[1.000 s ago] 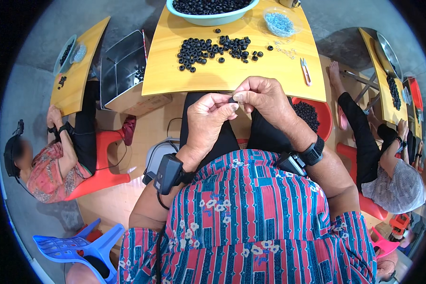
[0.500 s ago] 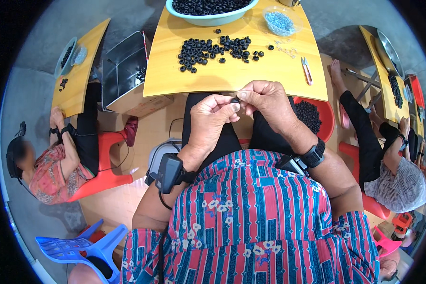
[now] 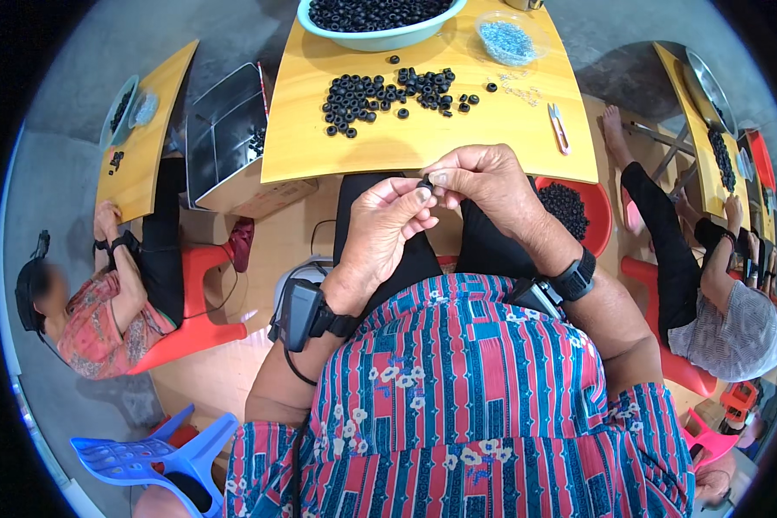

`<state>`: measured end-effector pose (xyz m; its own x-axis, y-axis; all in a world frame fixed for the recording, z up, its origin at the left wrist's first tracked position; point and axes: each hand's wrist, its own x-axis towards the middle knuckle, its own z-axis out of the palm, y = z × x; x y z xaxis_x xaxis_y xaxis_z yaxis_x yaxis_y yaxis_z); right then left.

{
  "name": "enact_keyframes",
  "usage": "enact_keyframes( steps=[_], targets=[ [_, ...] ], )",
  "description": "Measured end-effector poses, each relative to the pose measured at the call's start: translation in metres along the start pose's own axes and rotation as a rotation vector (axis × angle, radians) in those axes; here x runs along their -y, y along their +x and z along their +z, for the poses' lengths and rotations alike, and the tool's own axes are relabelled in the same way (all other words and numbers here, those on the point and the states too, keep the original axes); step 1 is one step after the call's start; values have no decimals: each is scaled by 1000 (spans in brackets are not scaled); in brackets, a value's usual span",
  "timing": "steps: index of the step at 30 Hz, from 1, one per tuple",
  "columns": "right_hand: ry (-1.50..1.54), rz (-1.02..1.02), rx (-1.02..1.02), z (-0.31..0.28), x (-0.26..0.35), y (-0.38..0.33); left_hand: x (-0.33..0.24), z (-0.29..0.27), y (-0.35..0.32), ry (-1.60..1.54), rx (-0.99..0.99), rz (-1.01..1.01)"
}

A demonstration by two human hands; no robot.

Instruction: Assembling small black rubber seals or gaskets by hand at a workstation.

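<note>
In front of my lap, just off the table's near edge, both hands meet. Thumb and forefinger of my left hand (image 3: 387,220) pinch a small round black part (image 3: 425,183), similar to the ring-shaped pieces on the table. My right hand (image 3: 485,186) is closed in a pinch right against that part; whatever lies between its fingertips is too small to make out. Beyond my hands, a loose spread of black ring-shaped pieces (image 3: 354,102) covers part of the yellow table (image 3: 492,142).
A pale blue basin (image 3: 380,39) of black pieces stands at the far edge, beside a clear tub (image 3: 508,41) of small bluish pieces. Thread snips (image 3: 559,129) lie at the right. Below are a red basin (image 3: 604,220) and a lined box (image 3: 229,155). Other people sit on both sides.
My view has shifted slightly. Both hands stay together around the small black part, with only a slight shift of the fingers; the pieces on the table lie as before.
</note>
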<state>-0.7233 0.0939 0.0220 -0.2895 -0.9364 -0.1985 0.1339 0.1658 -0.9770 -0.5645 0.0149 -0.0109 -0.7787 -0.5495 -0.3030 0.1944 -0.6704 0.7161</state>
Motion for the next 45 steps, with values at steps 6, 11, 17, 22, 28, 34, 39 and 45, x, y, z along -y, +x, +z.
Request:
enact_keyframes(
  steps=[6, 11, 17, 22, 28, 34, 39, 45],
  targets=[
    [-89, -57, 30, -1, 4, 2, 1, -5, 2, -29, 34, -39],
    [-110, -46, 33, -1, 1, 2, 1, -2, 2, 27, 34, 9],
    [-172, -83, 16, 3, -1, -2, 1, 1, 1, 258, -60, 97],
    [-227, -145, 37, 3, -3, -3, -7, 4, -3, 391, -78, 79],
    [-499, -385, 52, 3, -5, -2, -6, -2, -1, 172, 19, -14],
    [-585, -374, 21, 6, -7, -2, -4, 3, -2, 348, -49, 90],
    [-447, -243, -68, 11, -6, -4, -1, 4, 1, 478, -47, 248],
    [-81, -40, 4, 7, -11, 0, 4, -3, 3, 347, -33, 211]
  ],
)
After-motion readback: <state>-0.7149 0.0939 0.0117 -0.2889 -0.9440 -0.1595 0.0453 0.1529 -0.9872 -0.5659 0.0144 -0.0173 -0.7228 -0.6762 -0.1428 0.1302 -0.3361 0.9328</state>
